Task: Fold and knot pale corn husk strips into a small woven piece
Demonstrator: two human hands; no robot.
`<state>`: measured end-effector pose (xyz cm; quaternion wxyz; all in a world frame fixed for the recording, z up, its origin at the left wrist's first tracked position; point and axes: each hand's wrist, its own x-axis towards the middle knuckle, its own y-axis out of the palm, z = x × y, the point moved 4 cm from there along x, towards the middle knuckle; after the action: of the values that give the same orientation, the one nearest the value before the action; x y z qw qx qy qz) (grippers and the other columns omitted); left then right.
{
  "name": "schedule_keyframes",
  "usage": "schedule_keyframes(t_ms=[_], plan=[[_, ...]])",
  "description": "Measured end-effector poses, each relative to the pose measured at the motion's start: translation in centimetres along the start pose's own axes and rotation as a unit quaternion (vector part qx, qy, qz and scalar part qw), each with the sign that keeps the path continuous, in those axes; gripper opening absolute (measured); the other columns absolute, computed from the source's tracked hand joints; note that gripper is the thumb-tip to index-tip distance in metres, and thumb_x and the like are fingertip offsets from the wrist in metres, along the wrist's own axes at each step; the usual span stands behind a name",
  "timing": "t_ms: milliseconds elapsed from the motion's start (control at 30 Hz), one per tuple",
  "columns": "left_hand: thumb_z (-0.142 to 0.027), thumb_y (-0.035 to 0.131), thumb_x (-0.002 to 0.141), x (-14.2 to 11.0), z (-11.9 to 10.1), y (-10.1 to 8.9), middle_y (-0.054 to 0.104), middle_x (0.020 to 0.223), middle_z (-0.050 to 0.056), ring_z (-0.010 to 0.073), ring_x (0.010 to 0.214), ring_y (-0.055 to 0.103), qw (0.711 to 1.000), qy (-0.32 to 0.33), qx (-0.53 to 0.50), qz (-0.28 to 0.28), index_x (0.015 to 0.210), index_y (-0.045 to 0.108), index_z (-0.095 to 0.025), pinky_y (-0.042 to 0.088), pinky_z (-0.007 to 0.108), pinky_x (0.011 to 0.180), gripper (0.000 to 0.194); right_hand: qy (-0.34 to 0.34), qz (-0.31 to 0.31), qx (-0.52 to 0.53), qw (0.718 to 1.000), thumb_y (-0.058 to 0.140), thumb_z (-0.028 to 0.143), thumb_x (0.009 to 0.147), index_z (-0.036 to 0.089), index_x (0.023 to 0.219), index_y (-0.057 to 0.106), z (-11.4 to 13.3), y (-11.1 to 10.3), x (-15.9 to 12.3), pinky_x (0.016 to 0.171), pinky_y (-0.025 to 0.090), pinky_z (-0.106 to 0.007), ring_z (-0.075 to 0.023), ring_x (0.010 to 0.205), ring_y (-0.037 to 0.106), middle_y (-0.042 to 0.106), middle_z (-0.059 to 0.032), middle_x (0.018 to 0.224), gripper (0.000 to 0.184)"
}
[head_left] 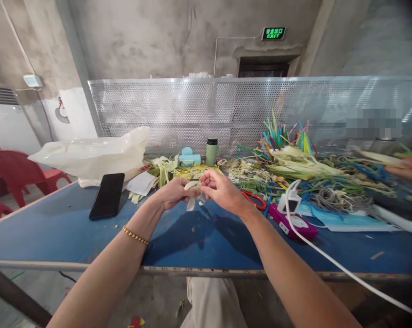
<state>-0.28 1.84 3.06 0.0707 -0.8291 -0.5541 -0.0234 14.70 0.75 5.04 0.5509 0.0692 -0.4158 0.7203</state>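
Over the middle of the blue table, a pale strip of corn husk [191,203] dangles from my left hand [175,192], pinched between thumb and fingers. My right hand [218,189] is closed at the strip's other side, its thumb and fingertips meeting on the pale piece. The two hands are close together, just above the tabletop. Part of the strip is hidden behind the fingers. Beyond them lie loose yellowish husk scraps and a green bottle [211,152] with a black cap.
A black phone [106,196] and plastic bag [96,157] lie left. Right are red-handled scissors [254,200], a magenta power strip [291,223] with a white cable, husks [295,164], wire coils [341,198] and a blue mask [356,221]. Another person's hand [409,168] is far right.
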Motion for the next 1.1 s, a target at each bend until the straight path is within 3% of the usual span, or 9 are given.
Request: schedule_keyframes(t_ms=[133,300,400,500,567,633,767,967,1100], plan=[[-0.029,0.080,0.056,0.0,0.1,0.0,0.047,0.052,-0.004,0.0061,0.050,0.037,0.999,0.015,0.050,0.016,0.049,0.055,-0.014,0.026,0.023,0.048,0.030,0.019,0.001,0.031,0.999,0.064,0.039,0.085,0.020,0.094,0.051,0.3,0.1,-0.2,0.054,0.049,-0.025,-0.0128,0.057,0.061,0.061,0.0000,0.074,0.025],[-0.029,0.075,0.061,0.2,0.6,0.2,0.044,0.049,-0.004,0.0070,0.048,0.036,0.988,0.028,0.147,0.034,0.049,0.056,-0.015,0.025,0.023,0.048,0.026,0.065,-0.004,-0.004,0.998,0.040,0.051,0.097,0.022,0.089,0.050,-0.5,0.3,-0.2,0.044,0.042,-0.024,-0.0126,0.041,0.055,0.054,0.0036,0.055,0.032],[-0.028,0.073,0.061,0.3,0.8,0.4,0.046,0.049,-0.004,0.0077,0.049,0.036,0.985,0.031,0.161,0.042,0.053,0.060,-0.015,0.026,0.023,0.049,0.021,0.036,-0.091,-0.082,0.992,0.041,0.041,0.098,0.020,0.089,0.054,-0.8,-0.6,0.1,0.052,0.044,-0.026,-0.0128,0.049,0.056,0.060,-0.0010,0.066,0.026],[-0.027,0.073,0.061,0.3,0.9,0.4,0.048,0.051,-0.004,0.0083,0.050,0.038,0.986,0.030,0.155,0.052,0.056,0.062,-0.014,0.028,0.023,0.049,0.017,0.005,-0.177,-0.109,0.978,0.048,0.030,0.094,0.018,0.093,0.059,-0.7,-1.8,0.3,0.067,0.047,-0.029,-0.0175,0.075,0.063,0.067,-0.0079,0.086,0.017],[-0.026,0.072,0.061,0.3,1.0,0.4,0.048,0.051,-0.004,0.0083,0.050,0.038,0.985,0.032,0.154,0.064,0.056,0.062,-0.014,0.028,0.023,0.050,0.017,-0.009,-0.151,-0.054,0.987,0.048,0.029,0.093,0.016,0.094,0.062,-0.5,-1.9,0.4,0.071,0.048,-0.029,-0.0179,0.079,0.064,0.069,-0.0085,0.089,0.019],[-0.026,0.071,0.061,0.3,1.0,0.4,0.047,0.050,-0.004,0.0082,0.050,0.037,0.985,0.031,0.157,0.069,0.055,0.062,-0.014,0.028,0.024,0.049,0.016,-0.018,-0.078,-0.013,0.997,0.052,0.029,0.091,0.016,0.088,0.065,-0.1,-1.3,0.4,0.069,0.048,-0.028,-0.0166,0.074,0.064,0.070,-0.0063,0.082,0.019],[-0.021,0.066,0.059,0.2,1.0,0.4,0.044,0.049,-0.004,0.0081,0.050,0.035,0.985,0.026,0.160,0.062,0.053,0.061,-0.014,0.028,0.024,0.049,0.011,-0.035,0.021,-0.096,0.995,0.066,0.020,0.078,0.017,0.075,0.070,0.4,0.2,0.0,0.064,0.044,-0.026,-0.0138,0.067,0.059,0.068,-0.0026,0.074,0.006],[-0.019,0.064,0.058,-0.1,0.9,0.8,0.034,0.047,-0.006,0.0064,0.049,0.026,0.978,0.022,0.195,0.065,0.048,0.053,-0.015,0.018,0.025,0.049,0.016,-0.071,0.058,-0.163,0.982,0.064,0.009,0.070,0.018,0.071,0.072,-0.1,1.3,-0.2,0.063,0.041,-0.025,-0.0120,0.065,0.055,0.066,-0.0020,0.074,0.012],[-0.020,0.065,0.060,-0.2,0.7,0.9,0.029,0.049,-0.007,0.0064,0.051,0.022,0.978,0.028,0.194,0.074,0.046,0.042,-0.017,0.015,0.026,0.050,0.026,-0.045,0.041,-0.083,0.995,0.063,0.014,0.075,0.016,0.072,0.070,0.0,1.2,-0.1,0.062,0.041,-0.024,-0.0114,0.065,0.055,0.065,-0.0015,0.073,0.008]])
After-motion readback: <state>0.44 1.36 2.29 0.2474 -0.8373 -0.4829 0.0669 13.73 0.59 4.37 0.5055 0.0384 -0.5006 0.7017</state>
